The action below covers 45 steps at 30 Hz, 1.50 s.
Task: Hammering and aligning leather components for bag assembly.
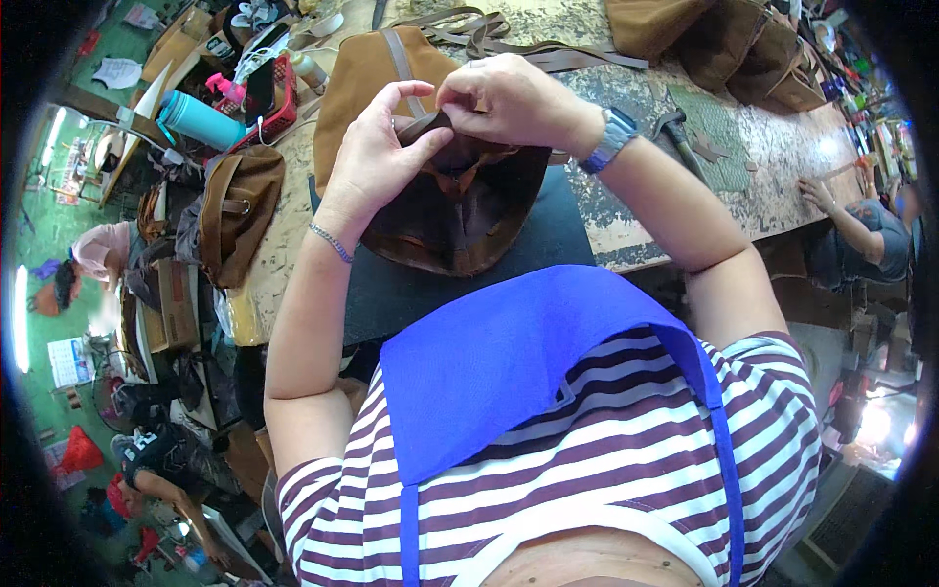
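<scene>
A brown leather bag (pixel 357 78) lies on the workbench in front of me, its dark, open mouth turned toward me. A grey-brown strip runs down its far side. Thumb and fingers of my left hand (pixel 381 152) pinch the upper edge of the opening from the left. My right hand (pixel 514 103), with a wristwatch on that arm, has its fingers closed at the same edge, close beside the left fingertips. Any small piece between the right fingertips is hidden. Beneath the bag spreads a dark mat (pixel 562 230).
Right of my right forearm, a hammer (pixel 677 137) lies beside a worn green mat (pixel 719 122). Brown straps (pixel 577 59) and more brown bags (pixel 719 44) fill the far side. At left are a turquoise bottle (pixel 201 119), a red basket (pixel 279 110) and another brown bag (pixel 240 215). Other people work both sides.
</scene>
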Available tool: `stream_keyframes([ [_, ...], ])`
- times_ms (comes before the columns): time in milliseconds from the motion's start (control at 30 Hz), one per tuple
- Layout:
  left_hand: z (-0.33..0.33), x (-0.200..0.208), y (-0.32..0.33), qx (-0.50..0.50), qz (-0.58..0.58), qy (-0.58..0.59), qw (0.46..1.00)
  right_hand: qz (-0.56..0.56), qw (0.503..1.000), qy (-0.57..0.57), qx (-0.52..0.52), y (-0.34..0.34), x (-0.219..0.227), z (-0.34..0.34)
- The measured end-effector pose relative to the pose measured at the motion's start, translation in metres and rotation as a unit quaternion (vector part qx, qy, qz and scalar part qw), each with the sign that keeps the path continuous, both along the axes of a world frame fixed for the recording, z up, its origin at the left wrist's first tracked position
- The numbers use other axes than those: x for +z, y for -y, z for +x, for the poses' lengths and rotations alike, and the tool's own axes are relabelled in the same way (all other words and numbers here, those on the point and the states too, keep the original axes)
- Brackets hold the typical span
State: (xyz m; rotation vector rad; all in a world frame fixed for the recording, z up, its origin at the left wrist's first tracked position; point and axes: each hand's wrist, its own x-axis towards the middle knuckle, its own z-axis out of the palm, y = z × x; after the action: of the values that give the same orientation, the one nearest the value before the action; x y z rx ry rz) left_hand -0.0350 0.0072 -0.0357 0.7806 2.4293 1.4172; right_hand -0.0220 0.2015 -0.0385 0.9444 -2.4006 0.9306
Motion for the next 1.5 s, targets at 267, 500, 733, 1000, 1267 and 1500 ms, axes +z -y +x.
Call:
stream_keyframes([
  [267,-0.006,-0.002,-0.017,0.065,-0.127,-0.088,0.986,0.250,0.968,0.007,-0.001,-0.007,0.017,-0.015],
  [500,-0.018,-0.025,-0.018,0.030,-0.073,-0.090,0.993,0.114,0.992,-0.038,-0.031,-0.011,-0.012,-0.017],
  [733,-0.034,-0.032,-0.009,0.018,-0.027,-0.033,0.999,-0.078,0.988,0.125,-0.039,-0.012,-0.014,-0.009],
  [1000,-0.033,-0.025,-0.008,0.011,0.000,0.028,1.000,-0.081,0.873,0.479,0.037,-0.036,0.002,-0.049],
  [1267,-0.027,-0.019,-0.013,0.002,-0.012,0.016,1.000,-0.010,0.818,0.573,0.047,-0.036,0.020,-0.055],
  [1500,-0.026,-0.022,-0.008,-0.018,0.034,0.088,0.995,0.066,0.875,0.477,0.057,-0.023,0.030,-0.044],
])
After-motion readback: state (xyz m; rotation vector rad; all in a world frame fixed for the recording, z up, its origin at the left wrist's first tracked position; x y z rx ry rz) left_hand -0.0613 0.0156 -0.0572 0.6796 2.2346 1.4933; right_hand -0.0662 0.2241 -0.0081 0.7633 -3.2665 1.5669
